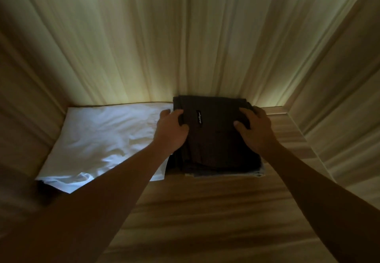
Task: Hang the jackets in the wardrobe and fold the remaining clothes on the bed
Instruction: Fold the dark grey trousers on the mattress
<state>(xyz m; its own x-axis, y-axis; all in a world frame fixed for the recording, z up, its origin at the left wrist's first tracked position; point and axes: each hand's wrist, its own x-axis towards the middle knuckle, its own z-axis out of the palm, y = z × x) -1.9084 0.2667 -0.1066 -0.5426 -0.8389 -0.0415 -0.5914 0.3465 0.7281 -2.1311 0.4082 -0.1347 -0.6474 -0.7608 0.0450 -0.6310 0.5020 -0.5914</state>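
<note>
Both arms reach forward into a wood-grain compartment, dim except for a pale glow along the foot of the back panel (pixel 144 36). On the shelf (pixel 205 211), pushed up against that panel and right of centre, sits a dark folded garment (pixel 216 139), lying flat with a small black label (pixel 198 118) showing on its upper face; the script on it is too small to read. The left hand (pixel 171 128) grips the garment's left edge, thumb laid over the top and the other fingers curled at the side. The right hand (pixel 254 128) holds the opposite edge the same way, thumb pointing inward across the cloth and fingers bent over the far right corner. The garment rests on top of other folded things: a bluish-grey piece (pixel 226 173) peeks out along the front edge beneath it. Just beside this pile on the left, touching or nearly touching it, a white folded cloth (pixel 102 137) is spread flat, its surface rumpled, and it catches most of the light. The left forearm crosses over its near corner. The right side wall (pixel 339 98) slants up beside the right hand, well lit near the top
</note>
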